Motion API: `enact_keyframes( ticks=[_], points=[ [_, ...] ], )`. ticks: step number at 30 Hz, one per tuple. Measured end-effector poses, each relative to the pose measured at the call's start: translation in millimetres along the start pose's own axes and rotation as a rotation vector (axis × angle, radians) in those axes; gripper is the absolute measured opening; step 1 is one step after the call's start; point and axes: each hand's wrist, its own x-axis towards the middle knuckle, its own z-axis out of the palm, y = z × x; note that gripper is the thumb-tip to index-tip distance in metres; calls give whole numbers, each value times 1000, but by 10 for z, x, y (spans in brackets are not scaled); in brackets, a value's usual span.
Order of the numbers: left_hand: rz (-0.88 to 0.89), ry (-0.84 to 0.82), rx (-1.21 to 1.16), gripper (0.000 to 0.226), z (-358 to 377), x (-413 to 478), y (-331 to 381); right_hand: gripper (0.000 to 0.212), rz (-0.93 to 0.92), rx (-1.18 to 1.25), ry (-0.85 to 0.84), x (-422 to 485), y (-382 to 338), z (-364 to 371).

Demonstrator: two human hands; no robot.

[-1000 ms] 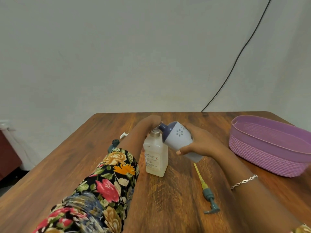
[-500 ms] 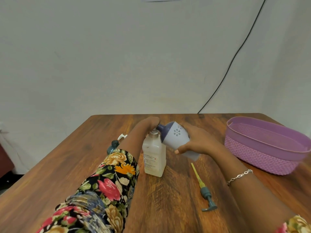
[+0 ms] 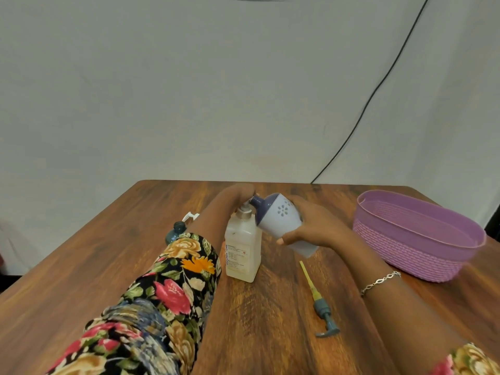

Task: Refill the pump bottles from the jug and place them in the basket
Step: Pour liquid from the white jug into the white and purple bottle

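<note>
The refill of the first bottle is in hand. The right grip [image 3: 311,228] is wrapped round the body of the white jug [image 3: 278,220] and holds it tipped over, its dark spout pointing toward the left grip [image 3: 234,200] and meeting the open neck of the clear bottle [image 3: 242,250]. The left grip is curled round that neck, with the bottle standing upright on the bench [image 3: 270,334] directly below it. Whether liquid is flowing cannot be told.

The bottle's pump [image 3: 322,307] lies flat on the bench, on the near side of the right grip and apart from it. A teal bottle [image 3: 176,232] stands beyond the left forearm, outboard of the left grip and partly hidden. The purple basket [image 3: 405,255] sits well off to the outer side of the right grip and appears to hold no bottle.

By my judgement the next move calls for righting the jug without a drip and setting it down. The freed right grip can then pick up the pump, feed its tube into the neck and screw it tight while the left grip steadies the bottle.
</note>
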Motion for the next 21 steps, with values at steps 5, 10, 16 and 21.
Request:
enact_keyframes(
  ticks=[5, 10, 16, 21],
  points=[
    [16, 5, 97, 21, -6, 31, -28, 77, 2, 0, -10, 3, 12, 42],
    [-60, -17, -236, 21, -37, -54, -6, 78, -12, 17, 14, 44, 23, 6],
    [23, 7, 14, 19, -25, -16, -3, 78, -14, 7, 15, 53, 24, 31],
    [28, 9, 165, 18, -24, 12, -4, 76, 2, -4, 6, 29, 20, 48]
  ],
)
